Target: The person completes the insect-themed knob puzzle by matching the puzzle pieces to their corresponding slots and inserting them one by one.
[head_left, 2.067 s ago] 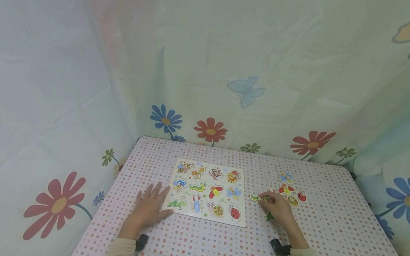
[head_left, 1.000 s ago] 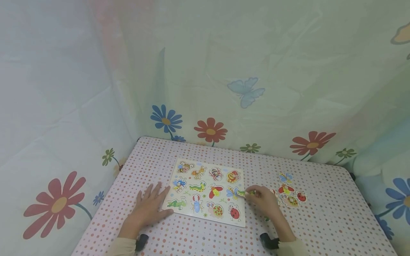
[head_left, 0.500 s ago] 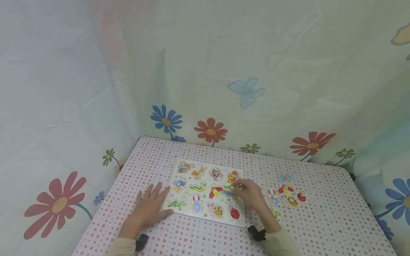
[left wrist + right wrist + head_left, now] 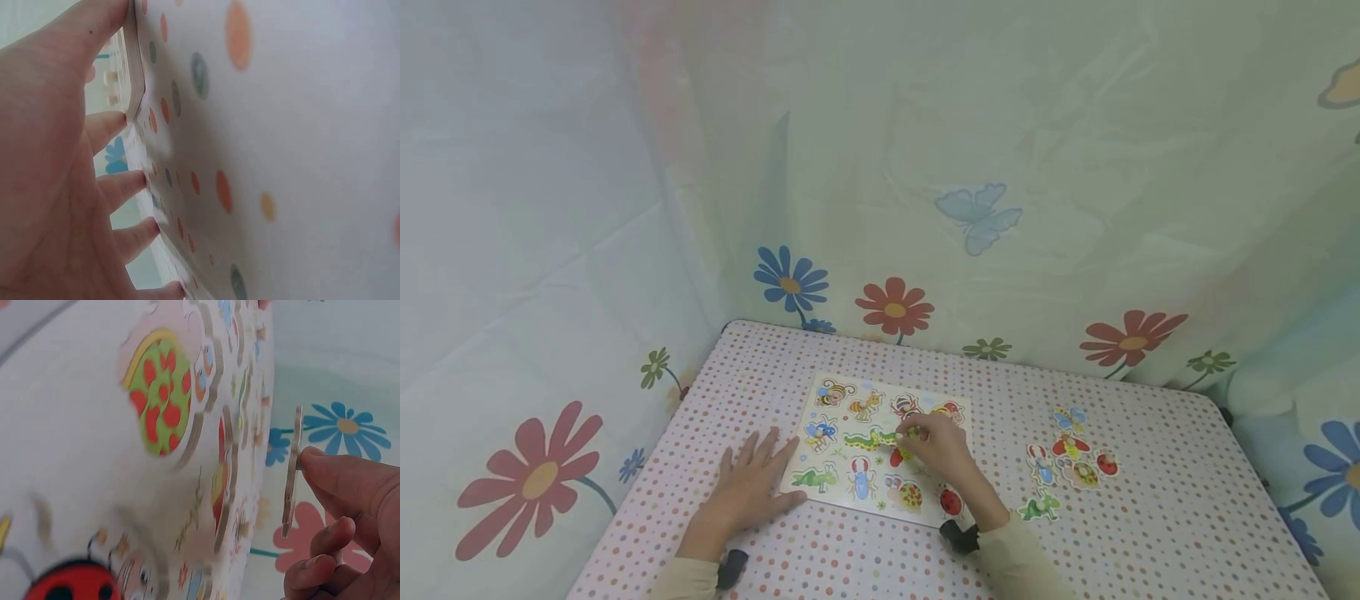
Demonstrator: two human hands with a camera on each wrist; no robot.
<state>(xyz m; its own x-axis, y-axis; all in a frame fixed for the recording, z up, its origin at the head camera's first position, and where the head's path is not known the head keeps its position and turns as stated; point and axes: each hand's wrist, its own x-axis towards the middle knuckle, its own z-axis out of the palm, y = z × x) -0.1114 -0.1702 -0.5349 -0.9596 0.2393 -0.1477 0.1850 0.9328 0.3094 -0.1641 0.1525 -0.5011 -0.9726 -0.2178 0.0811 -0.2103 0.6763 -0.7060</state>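
A white insect puzzle board (image 4: 844, 487) lies on the dotted table. My right hand (image 4: 943, 454) is over its middle row, pinching a green caterpillar puzzle piece (image 4: 886, 439) between thumb and fingers. In the right wrist view the caterpillar piece (image 4: 292, 475) appears edge-on, apart from the board's surface. The caterpillar picture (image 4: 856, 441) on the board shows just left of it, partly overlapped. My left hand (image 4: 748, 487) rests fingers spread at the board's left edge. In the left wrist view, the thumb and nearest finger of this hand (image 4: 50, 162) touch the board's edge.
Several loose insect pieces lie right of the board: a blue-winged insect (image 4: 1069, 417), a red-winged insect (image 4: 1070, 446), a ladybug (image 4: 1107, 462), a snail (image 4: 1084, 473), a stag beetle (image 4: 1041, 464) and a grasshopper (image 4: 1040, 505). A flowered curtain (image 4: 865, 208) stands behind the table.
My right hand has carried the caterpillar piece leftward from beside the loose pieces to the board's middle, uncovering the stag beetle and grasshopper. My left hand has stayed still.
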